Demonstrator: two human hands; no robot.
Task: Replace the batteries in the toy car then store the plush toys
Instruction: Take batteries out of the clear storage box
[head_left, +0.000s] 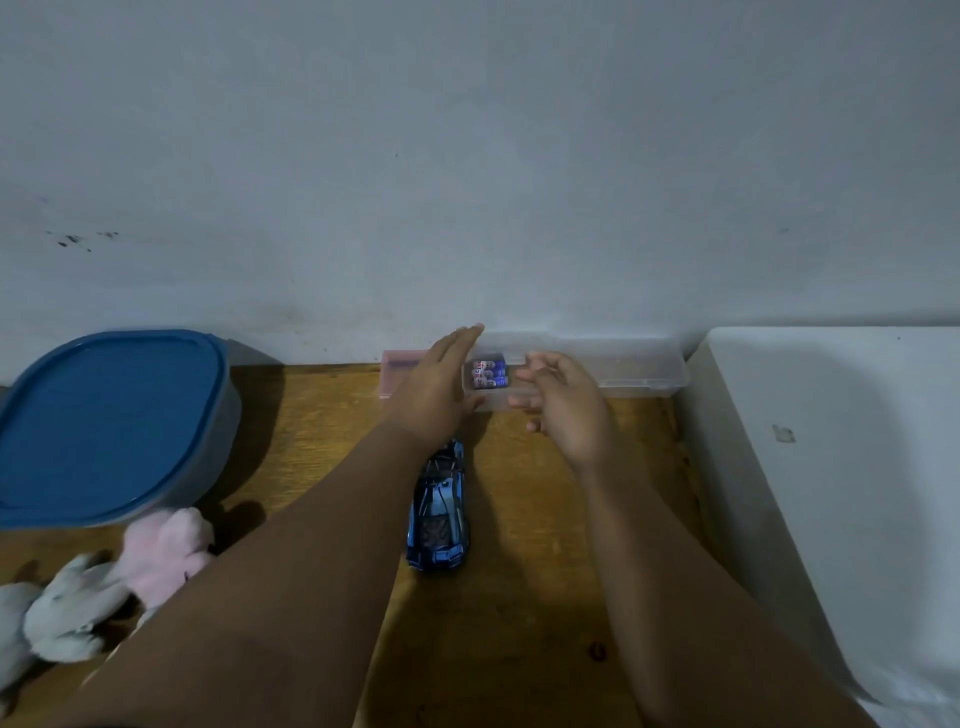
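Note:
A blue toy car (439, 519) stands on the wooden table (545, 597), nose toward me, partly under my left forearm. At the wall lies a clear plastic box (623, 371) holding several blue and white batteries (487, 373). My left hand (436, 389) reaches over the box's left end with straight fingers, covering part of a pink piece (400, 371) beside it. My right hand (561, 402) hovers over the box just right of the batteries, fingers loosely curled, holding nothing. A pink plush toy (166, 545) and grey plush toys (67, 618) lie at the lower left.
A large container with a blue lid (104, 421) stands at the left, behind the plush toys. A white surface (831, 467) borders the table on the right. A plain wall rises directly behind the clear box.

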